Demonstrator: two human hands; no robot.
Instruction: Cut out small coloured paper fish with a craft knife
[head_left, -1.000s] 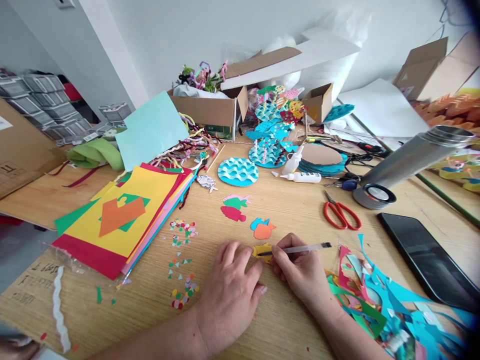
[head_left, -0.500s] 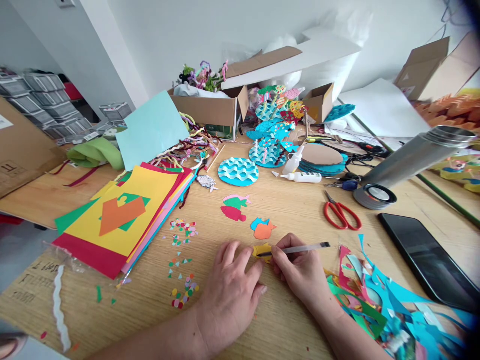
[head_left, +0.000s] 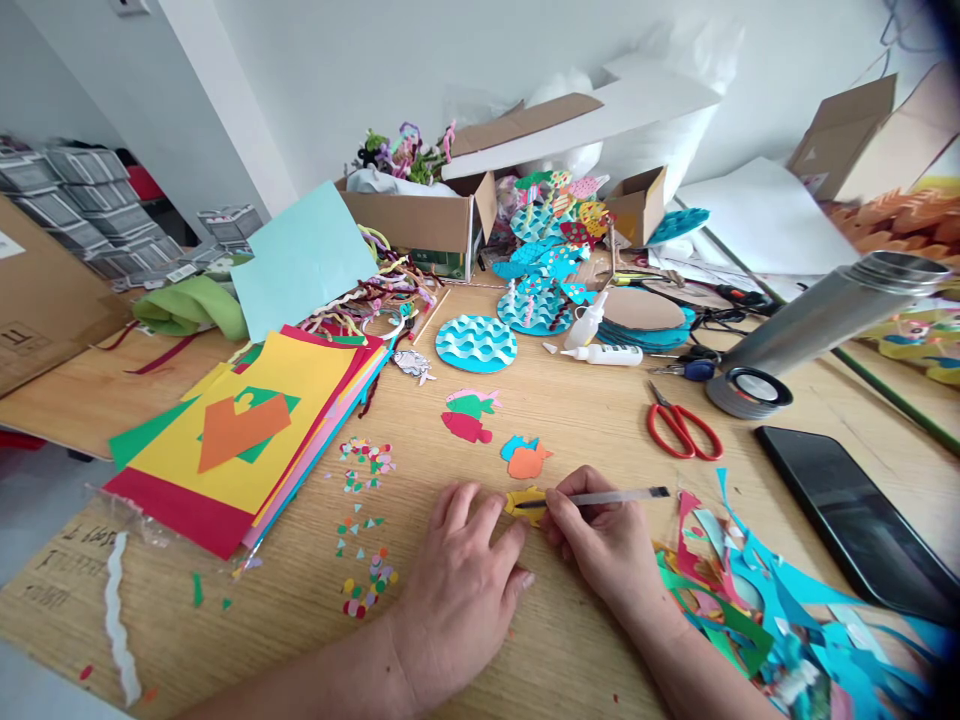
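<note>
The yellow paper fish (head_left: pixel 532 493) lies flat, long way side to side, just past the left hand (head_left: pixel 461 575), whose fingers are apart and touch its edge. The right hand (head_left: pixel 600 540) pinches a pen (head_left: pixel 619 496) from the other side, pointing along the fish with its tip over it. Both hands are very near.

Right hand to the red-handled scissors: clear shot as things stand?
Likely yes. The scissors lie uncovered on the table, just beyond the right hand and off to its right. Catch: that hand holds a pen, which it would probably need to put down.
</note>
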